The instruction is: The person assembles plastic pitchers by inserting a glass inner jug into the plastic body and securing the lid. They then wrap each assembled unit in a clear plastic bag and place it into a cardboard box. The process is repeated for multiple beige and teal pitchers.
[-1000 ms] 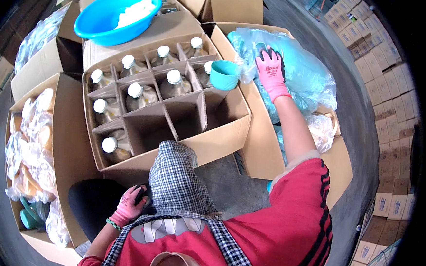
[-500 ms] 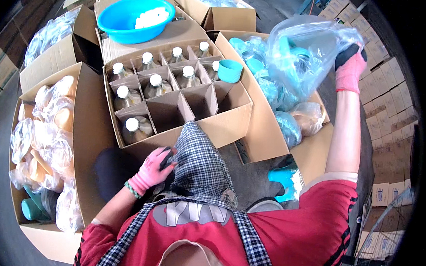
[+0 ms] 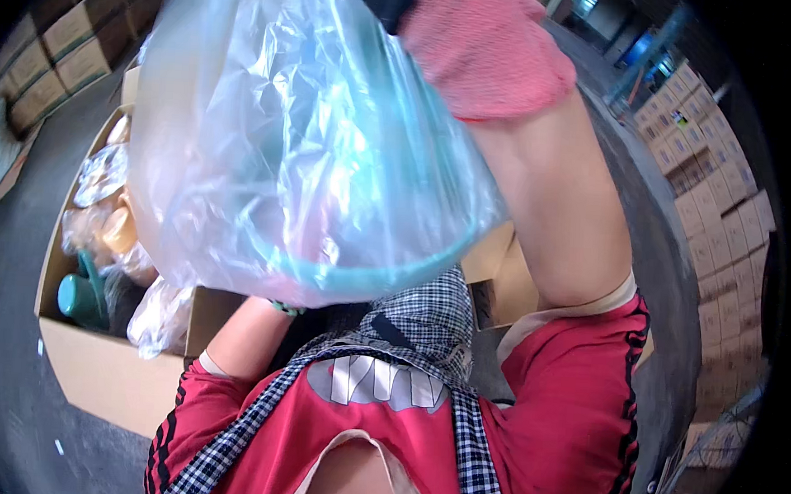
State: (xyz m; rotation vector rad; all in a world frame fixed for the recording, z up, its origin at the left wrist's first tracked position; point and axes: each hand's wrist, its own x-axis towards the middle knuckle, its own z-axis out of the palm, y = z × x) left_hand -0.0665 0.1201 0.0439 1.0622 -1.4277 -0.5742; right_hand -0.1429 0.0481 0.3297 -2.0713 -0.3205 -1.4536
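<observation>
A large clear plastic bag (image 3: 293, 150) with a teal thing inside hangs close in front of me. A curved teal rim (image 3: 366, 277) shows along its lower edge; the rest of its shape is blurred. My right hand (image 3: 484, 53), in a pink and black glove, is raised high and closed on the bag's upper part. Behind the bag's lower edge is my left hand (image 3: 285, 307), with a green bead bracelet at its wrist. Its fingers are hidden by the bag. The bag covers the bottle carton and the blue basin.
To the left stands an open carton (image 3: 112, 361) of bagged tan pieces (image 3: 120, 230) and a teal piece (image 3: 82, 298). Part of another carton (image 3: 507, 281) shows beside my right forearm. Stacked cartons (image 3: 730, 249) line the right side; more stacked cartons (image 3: 73, 37) stand far left.
My right hand has brought the bag up from the carton on the right to in front of me. My left hand, seen in full before, is now behind the bag.
</observation>
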